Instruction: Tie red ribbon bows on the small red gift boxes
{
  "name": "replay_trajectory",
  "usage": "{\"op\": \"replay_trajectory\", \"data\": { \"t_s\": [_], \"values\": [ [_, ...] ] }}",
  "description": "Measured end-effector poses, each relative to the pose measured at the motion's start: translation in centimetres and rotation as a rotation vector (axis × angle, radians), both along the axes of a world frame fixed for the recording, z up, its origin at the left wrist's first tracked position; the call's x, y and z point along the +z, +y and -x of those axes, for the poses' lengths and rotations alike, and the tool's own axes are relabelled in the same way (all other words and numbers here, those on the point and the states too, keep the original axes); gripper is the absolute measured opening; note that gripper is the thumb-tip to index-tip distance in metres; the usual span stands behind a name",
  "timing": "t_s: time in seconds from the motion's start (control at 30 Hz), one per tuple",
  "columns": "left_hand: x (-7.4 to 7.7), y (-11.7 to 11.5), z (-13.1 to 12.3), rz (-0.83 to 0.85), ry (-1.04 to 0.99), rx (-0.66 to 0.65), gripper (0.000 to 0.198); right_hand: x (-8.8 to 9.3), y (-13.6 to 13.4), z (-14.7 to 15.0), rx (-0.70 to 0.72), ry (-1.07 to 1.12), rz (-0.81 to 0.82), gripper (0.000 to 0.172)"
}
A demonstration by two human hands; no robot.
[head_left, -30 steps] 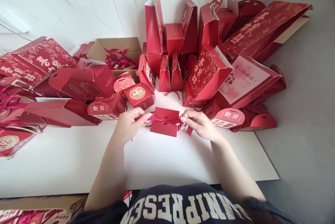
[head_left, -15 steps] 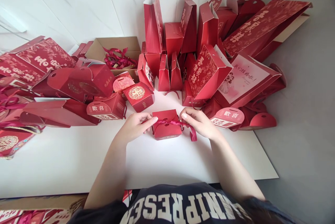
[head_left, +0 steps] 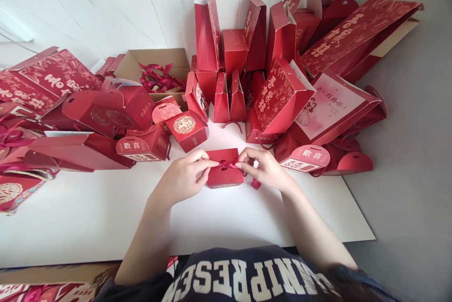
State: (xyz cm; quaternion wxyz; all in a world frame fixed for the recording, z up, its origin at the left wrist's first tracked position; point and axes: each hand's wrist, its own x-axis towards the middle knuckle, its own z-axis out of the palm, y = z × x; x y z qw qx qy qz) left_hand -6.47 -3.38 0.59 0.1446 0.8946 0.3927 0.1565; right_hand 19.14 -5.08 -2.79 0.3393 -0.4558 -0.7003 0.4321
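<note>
A small red gift box point(head_left: 225, 179) lies on the white table in front of me. A dark pink ribbon point(head_left: 231, 165) runs across its top, through or over a round opening in the middle. My left hand point(head_left: 187, 172) pinches the ribbon at the left of that opening, thumb and forefinger together. At the right of it, my right hand point(head_left: 263, 168) has its fingertips closed on the ribbon. A loose ribbon end hangs below the right hand, beside the box. Part of the box's right side is hidden behind my right hand.
Several red gift boxes and bags crowd the back of the white table point(head_left: 226, 226), with a standing bag point(head_left: 206, 34) near the wall. Behind, a cardboard box point(head_left: 151, 59) holds loose ribbons. More boxes sit at left, and a grey wall point(head_left: 409, 151) bounds the right.
Both hands have moved inward over the box, closer to the opening. The ribbon now shows as a short stretch between them, and its loose right end is mostly behind my right hand.
</note>
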Motion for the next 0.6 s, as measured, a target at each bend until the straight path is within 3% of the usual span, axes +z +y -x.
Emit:
{"op": "replay_trajectory", "data": {
  "t_s": [0.17,0.33,0.47,0.6],
  "values": [
    [0.0,-0.3,0.0,-0.089,0.056,0.023,0.038,-0.2,0.1,0.1,-0.021,-0.003,0.008,0.021],
    [0.1,-0.6,0.0,-0.117,0.042,0.016,0.026,-0.2,0.0,0.2,-0.025,-0.001,0.008,0.023],
    [0.7,-0.6,-0.4,0.046,-0.006,0.111,0.025,-0.1,0.1,0.3,-0.029,0.0,0.011,0.026],
    [1.1,-0.6,-1.3,0.327,-0.144,0.196,0.025,-0.2,0.1,0.4,-0.034,-0.003,0.027,0.03]
  ]
}}
